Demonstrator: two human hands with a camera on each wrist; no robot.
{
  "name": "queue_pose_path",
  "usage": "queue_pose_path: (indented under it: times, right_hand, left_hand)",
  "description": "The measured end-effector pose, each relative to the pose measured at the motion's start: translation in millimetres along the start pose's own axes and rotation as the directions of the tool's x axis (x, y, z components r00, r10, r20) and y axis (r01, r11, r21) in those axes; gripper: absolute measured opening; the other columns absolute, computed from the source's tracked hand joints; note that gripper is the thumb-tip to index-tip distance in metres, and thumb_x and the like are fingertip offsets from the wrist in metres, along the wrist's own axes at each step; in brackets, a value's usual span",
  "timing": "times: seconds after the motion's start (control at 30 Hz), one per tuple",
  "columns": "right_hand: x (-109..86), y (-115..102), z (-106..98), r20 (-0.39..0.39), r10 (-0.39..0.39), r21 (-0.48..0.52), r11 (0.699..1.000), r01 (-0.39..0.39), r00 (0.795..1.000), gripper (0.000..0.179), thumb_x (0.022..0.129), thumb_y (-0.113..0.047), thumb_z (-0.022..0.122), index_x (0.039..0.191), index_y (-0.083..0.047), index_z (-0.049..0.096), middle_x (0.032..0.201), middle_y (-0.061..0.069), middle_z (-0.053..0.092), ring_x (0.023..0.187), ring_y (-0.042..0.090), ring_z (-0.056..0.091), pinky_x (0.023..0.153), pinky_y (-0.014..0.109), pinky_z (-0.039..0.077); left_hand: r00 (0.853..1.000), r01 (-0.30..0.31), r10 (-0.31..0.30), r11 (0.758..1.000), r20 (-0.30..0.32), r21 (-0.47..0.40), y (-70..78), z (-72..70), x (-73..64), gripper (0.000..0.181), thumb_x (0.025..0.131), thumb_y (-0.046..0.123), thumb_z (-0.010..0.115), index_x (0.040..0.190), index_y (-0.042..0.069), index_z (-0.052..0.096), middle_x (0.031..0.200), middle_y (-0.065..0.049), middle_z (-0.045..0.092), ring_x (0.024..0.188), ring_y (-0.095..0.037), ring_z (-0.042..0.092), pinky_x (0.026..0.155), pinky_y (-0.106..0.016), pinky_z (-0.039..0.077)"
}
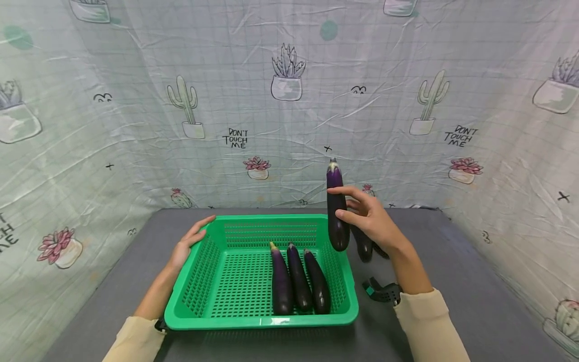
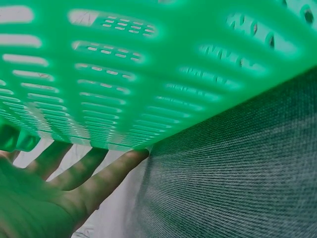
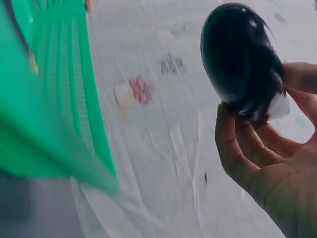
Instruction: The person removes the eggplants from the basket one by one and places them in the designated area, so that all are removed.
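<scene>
My right hand (image 1: pixel 367 213) grips a long dark eggplant (image 1: pixel 337 216) between thumb and fingers, held nearly upright with its stem end up. It hangs over the right rim of a green plastic basket (image 1: pixel 262 323). In the right wrist view the eggplant's rounded end (image 3: pixel 237 54) faces the camera. Three more eggplants (image 1: pixel 297 279) lie side by side in the right half of the basket. My left hand (image 1: pixel 183 249) rests along the basket's left side, and the left wrist view shows its extended fingers (image 2: pixel 111 181) by the slotted outer wall.
Right of the basket, partly hidden behind my right hand, more dark eggplant (image 1: pixel 364 247) lies on the grey table (image 1: pixel 452 281). A black strap with a green-marked piece (image 1: pixel 380 291) hangs at my right wrist. A printed cloth (image 1: pixel 289 125) hangs behind the table.
</scene>
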State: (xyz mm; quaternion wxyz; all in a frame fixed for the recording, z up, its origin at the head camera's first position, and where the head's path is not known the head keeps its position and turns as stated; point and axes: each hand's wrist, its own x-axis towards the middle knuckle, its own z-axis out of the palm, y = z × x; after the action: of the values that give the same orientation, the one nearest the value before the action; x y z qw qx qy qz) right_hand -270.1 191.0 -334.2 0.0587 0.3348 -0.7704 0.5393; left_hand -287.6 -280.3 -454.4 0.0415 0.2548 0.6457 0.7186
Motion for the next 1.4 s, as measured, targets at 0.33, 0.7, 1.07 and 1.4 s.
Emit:
queue_pose_path:
  times: [0.33, 0.7, 1.07, 1.4]
  right_hand:
    - [-11.9, 27.2, -42.2, 0.003, 0.141, -0.007, 0.99, -0.141, 0.99, 0.05, 0.105, -0.014, 0.061, 0.154, -0.013, 0.048, 0.166, 0.012, 0.032, 0.149, 0.048, 0.038, 0.115, 0.062, 0.04]
    - [-23.4, 47.2, -69.2, -0.031, 0.237, -0.044, 0.97, -0.239, 0.971, 0.047, 0.106, -0.019, 0.061, 0.151, -0.011, 0.049, 0.166, 0.015, 0.029, 0.15, 0.051, 0.034, 0.106, 0.044, 0.047]
    - [-35.4, 67.0, -88.7, -0.086, 0.345, -0.051, 0.935, -0.35, 0.935, 0.048, 0.104, -0.016, 0.063, 0.149, -0.007, 0.049, 0.174, 0.017, 0.007, 0.156, 0.056, 0.009, 0.116, 0.081, 0.017]
    - [-45.0, 85.0, -100.1, -0.185, 0.393, -0.047, 0.912, -0.407, 0.901, 0.044, 0.104, -0.012, 0.064, 0.145, -0.003, 0.051, 0.172, 0.022, 0.01, 0.155, 0.056, 0.011, 0.116, 0.08, 0.018]
  left_hand:
    - [0.999, -0.026, 0.033, 0.988, -0.042, 0.15, 0.0, -1.8, 2.5, 0.049, 0.115, 0.014, 0.026, 0.163, 0.004, 0.026, 0.154, 0.014, 0.037, 0.13, 0.001, 0.054, 0.101, -0.016, 0.05]
    - [1.0, -0.009, 0.009, 1.0, 0.016, -0.009, -0.3, -4.6, 4.1, 0.051, 0.115, 0.014, 0.021, 0.165, 0.004, 0.018, 0.152, 0.01, 0.044, 0.128, -0.008, 0.061, 0.102, -0.024, 0.054]
    - [1.0, 0.001, 0.0, 1.0, -0.003, 0.013, 0.0, -3.0, 4.1, 0.05, 0.115, 0.014, 0.023, 0.164, 0.005, 0.02, 0.153, 0.007, 0.04, 0.127, -0.008, 0.061, 0.101, -0.024, 0.055]
    - [0.999, -0.029, 0.031, 0.996, -0.024, 0.085, 0.3, -1.0, 3.7, 0.049, 0.115, 0.012, 0.024, 0.163, 0.007, 0.027, 0.155, 0.01, 0.036, 0.127, -0.003, 0.059, 0.1, -0.02, 0.053]
